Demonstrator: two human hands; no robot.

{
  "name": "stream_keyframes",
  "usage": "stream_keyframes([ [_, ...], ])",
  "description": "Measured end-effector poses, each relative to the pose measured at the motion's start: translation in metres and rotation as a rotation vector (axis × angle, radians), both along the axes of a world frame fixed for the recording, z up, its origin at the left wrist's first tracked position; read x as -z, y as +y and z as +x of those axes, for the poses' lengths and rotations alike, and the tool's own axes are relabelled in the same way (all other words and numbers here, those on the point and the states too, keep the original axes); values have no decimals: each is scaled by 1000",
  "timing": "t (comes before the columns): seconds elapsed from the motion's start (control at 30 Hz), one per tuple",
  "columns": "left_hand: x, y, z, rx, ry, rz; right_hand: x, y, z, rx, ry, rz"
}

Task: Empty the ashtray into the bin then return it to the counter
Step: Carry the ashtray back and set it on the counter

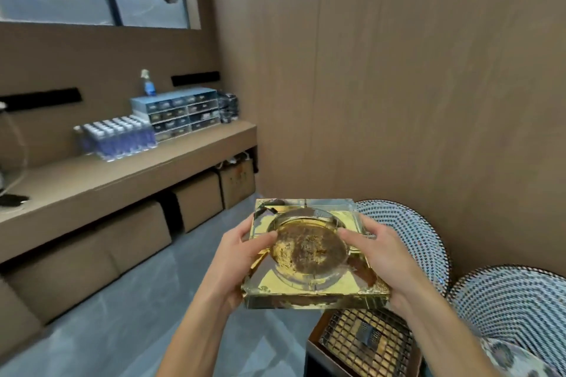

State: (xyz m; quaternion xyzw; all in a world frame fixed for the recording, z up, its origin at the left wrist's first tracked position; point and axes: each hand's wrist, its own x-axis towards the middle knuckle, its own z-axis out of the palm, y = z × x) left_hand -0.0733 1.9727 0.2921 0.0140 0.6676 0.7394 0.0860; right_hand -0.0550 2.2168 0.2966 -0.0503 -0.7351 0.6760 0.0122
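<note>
A large square glass ashtray (309, 254) with a gold tint is held in front of me at waist height, upright, its round bowl stained brown with ash residue. My left hand (242, 263) grips its left edge with the thumb on the rim. My right hand (376, 257) grips its right edge the same way. The long brown counter (101, 187) runs along the left wall, well away from the ashtray. No bin can be made out for certain.
On the counter stand a pack of bottles (118, 136), a small drawer unit (180, 112) and a spray bottle (148, 82). Cardboard boxes (199, 199) sit under it. Two woven chairs (410, 236) stand on the right, and a small table with a metal grid (367, 343) is below the ashtray.
</note>
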Motion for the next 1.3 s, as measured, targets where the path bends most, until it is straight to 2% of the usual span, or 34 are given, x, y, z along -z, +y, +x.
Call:
stream_keyframes([
  [0.33,0,-107,47,-328,0,-9,-8,-116,-10,-253,-7,32],
  [0.9,-15,-311,76,-629,75,-21,-19,-345,-57,-576,78,-10],
  [1.13,-12,-388,90,-786,57,-58,-17,-443,-72,-719,116,96],
  [1.3,-6,-435,104,-848,51,-35,-10,-498,-74,-809,109,77],
])
